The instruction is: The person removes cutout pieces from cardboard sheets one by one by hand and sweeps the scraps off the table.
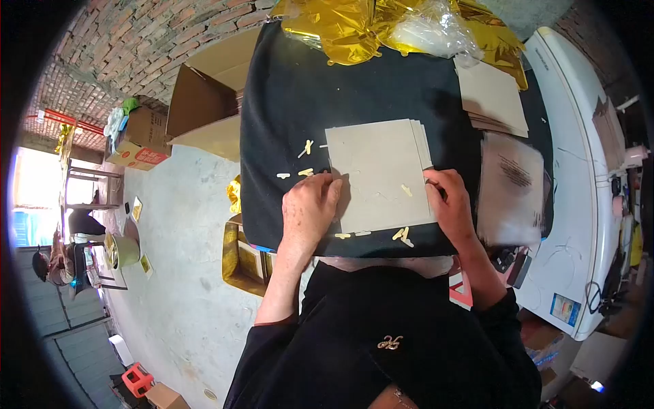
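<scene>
A stack of square, beige cardboard sheets lies on the black cloth in front of me. At its left edge is my left hand, fingers curled together against the sheets; what they pinch is too small to name. My right hand touches the right edge with thumb and fingers drawn together, and any held item is hidden. One small pale yellow piece rests on the top sheet. Several similar small pieces lie left of the stack and along its near edge.
Gold foil and clear plastic lie at the far edge. More cardboard sheets and a plastic-wrapped pack are on the right, beside a white appliance. Open cardboard boxes stand left.
</scene>
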Available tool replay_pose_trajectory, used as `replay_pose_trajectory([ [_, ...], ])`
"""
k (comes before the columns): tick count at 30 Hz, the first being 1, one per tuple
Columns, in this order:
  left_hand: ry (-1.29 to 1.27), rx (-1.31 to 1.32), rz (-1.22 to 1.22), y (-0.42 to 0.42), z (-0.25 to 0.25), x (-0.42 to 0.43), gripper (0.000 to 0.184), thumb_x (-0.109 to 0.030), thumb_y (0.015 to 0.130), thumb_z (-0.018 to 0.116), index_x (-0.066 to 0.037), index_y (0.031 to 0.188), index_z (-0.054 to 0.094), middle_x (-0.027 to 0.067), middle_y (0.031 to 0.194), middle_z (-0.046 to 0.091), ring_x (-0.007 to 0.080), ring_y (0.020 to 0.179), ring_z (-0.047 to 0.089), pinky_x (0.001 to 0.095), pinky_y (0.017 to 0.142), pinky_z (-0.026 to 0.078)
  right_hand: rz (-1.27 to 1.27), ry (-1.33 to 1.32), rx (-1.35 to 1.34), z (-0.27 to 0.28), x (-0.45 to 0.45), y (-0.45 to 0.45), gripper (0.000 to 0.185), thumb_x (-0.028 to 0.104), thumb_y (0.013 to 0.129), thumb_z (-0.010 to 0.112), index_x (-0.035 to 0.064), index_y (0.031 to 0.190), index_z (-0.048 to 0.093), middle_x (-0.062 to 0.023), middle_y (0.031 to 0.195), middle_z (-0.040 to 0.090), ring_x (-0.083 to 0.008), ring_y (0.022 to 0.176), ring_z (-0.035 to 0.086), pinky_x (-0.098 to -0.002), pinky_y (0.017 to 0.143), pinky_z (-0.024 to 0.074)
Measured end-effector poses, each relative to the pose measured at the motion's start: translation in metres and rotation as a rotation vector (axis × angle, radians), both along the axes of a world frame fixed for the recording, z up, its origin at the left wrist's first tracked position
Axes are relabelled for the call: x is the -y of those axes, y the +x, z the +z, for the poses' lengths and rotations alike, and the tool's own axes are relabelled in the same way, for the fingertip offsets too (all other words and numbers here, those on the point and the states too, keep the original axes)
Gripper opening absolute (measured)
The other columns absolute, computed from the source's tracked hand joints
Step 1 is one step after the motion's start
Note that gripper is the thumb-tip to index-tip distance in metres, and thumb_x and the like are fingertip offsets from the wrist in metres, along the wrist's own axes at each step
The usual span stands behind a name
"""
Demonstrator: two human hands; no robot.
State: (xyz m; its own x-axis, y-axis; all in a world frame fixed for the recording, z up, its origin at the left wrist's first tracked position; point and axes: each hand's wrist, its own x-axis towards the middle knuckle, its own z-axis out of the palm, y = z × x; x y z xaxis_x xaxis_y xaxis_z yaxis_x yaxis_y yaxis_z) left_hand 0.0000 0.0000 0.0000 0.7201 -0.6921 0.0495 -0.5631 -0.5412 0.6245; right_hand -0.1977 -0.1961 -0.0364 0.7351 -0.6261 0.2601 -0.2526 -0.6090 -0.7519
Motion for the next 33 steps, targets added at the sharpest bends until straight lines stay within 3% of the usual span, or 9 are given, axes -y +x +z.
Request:
replay_pose_trajectory([
  [5,-0.137,0.163,-0.031,-0.012,-0.006,0.001,0.019,-0.018,0.089,0.068,-0.003,0.099,0.072,0.0169,0.089,0.070,0.0338,0.082,0.069,0.0377,0.070,0.055,0.011,0.192,0.012,-0.003,0.002,-0.003,0.023,0.004,0.087,0.064,0.0046,0.110,0.066,-0.0077,0.091,0.058,-0.0201,0.082,0.057,-0.0318,0.078,0.0459],
  [7,-0.297,0.143,-0.077,-0.019,-0.008,0.008,0.018,-0.016,0.089,0.067,-0.002,0.099,0.071,0.0169,0.081,0.066,0.0330,0.074,0.067,0.0397,0.068,0.053,0.055,0.113,0.027,-0.003,0.002,0.002,0.022,0.004,0.088,0.064,0.0046,0.110,0.066,-0.0071,0.090,0.058,-0.0195,0.082,0.057,-0.0312,0.077,0.0457],
  [9,-0.154,0.041,-0.050,-0.024,0.000,0.009,0.020,-0.014,0.089,0.067,-0.002,0.105,0.070,0.0152,0.084,0.066,0.0310,0.074,0.067,0.0386,0.068,0.054,0.049,0.098,0.035,-0.003,-0.003,0.003,0.022,0.005,0.088,0.064,0.0047,0.110,0.066,-0.0069,0.090,0.059,-0.0194,0.082,0.056,-0.0310,0.076,0.0454],
  [15,-0.139,0.147,0.103,0.000,-0.015,-0.006,0.031,-0.018,0.091,0.065,0.000,0.116,0.064,0.0163,0.092,0.065,0.0288,0.078,0.067,0.0367,0.070,0.054,-0.002,0.100,0.010,-0.004,-0.006,0.003,0.023,0.004,0.087,0.064,0.0053,0.110,0.067,-0.0077,0.093,0.061,-0.0210,0.084,0.056,-0.0319,0.078,0.0445],
  [19,-0.120,-0.087,0.128,0.002,-0.012,-0.003,0.032,-0.019,0.089,0.065,0.001,0.114,0.065,0.0176,0.091,0.066,0.0330,0.084,0.067,0.0411,0.076,0.054,0.038,-0.066,-0.025,0.003,-0.010,0.009,0.022,0.003,0.087,0.064,0.0046,0.108,0.068,-0.0076,0.091,0.061,-0.0209,0.084,0.055,-0.0313,0.079,0.0439],
  [22,-0.134,-0.094,0.136,0.006,-0.014,-0.002,0.035,-0.021,0.089,0.066,0.002,0.114,0.064,0.0173,0.092,0.067,0.0332,0.083,0.067,0.0407,0.076,0.054,0.034,-0.082,-0.047,0.003,-0.007,0.010,0.022,0.007,0.085,0.066,0.0082,0.107,0.068,-0.0067,0.092,0.062,-0.0245,0.087,0.056,-0.0362,0.081,0.0441],
  [25,-0.216,-0.141,0.144,0.009,-0.020,-0.005,0.033,-0.020,0.089,0.066,0.003,0.114,0.064,0.0156,0.093,0.069,0.0304,0.083,0.069,0.0386,0.076,0.054,0.021,-0.050,-0.064,0.003,-0.007,0.010,0.021,0.009,0.085,0.067,0.0098,0.106,0.068,-0.0063,0.092,0.063,-0.0258,0.089,0.057,-0.0383,0.083,0.0442],
  [31,-0.368,-0.513,0.209,0.014,-0.029,-0.006,0.024,-0.018,0.092,0.065,0.001,0.106,0.066,0.0111,0.086,0.073,0.0212,0.080,0.071,0.0316,0.076,0.053,0.000,0.047,-0.061,0.001,-0.005,0.010,0.018,0.010,0.086,0.067,0.0094,0.104,0.068,-0.0066,0.091,0.064,-0.0242,0.087,0.058,-0.0374,0.081,0.0451],
  [33,-0.311,-0.432,0.196,0.011,-0.024,-0.005,0.022,-0.018,0.092,0.066,0.001,0.102,0.065,0.0100,0.084,0.073,0.0189,0.079,0.070,0.0304,0.075,0.052,-0.005,0.071,-0.061,0.002,-0.005,0.011,0.017,0.010,0.086,0.067,0.0092,0.103,0.068,-0.0066,0.091,0.064,-0.0233,0.087,0.058,-0.0370,0.081,0.0454],
])
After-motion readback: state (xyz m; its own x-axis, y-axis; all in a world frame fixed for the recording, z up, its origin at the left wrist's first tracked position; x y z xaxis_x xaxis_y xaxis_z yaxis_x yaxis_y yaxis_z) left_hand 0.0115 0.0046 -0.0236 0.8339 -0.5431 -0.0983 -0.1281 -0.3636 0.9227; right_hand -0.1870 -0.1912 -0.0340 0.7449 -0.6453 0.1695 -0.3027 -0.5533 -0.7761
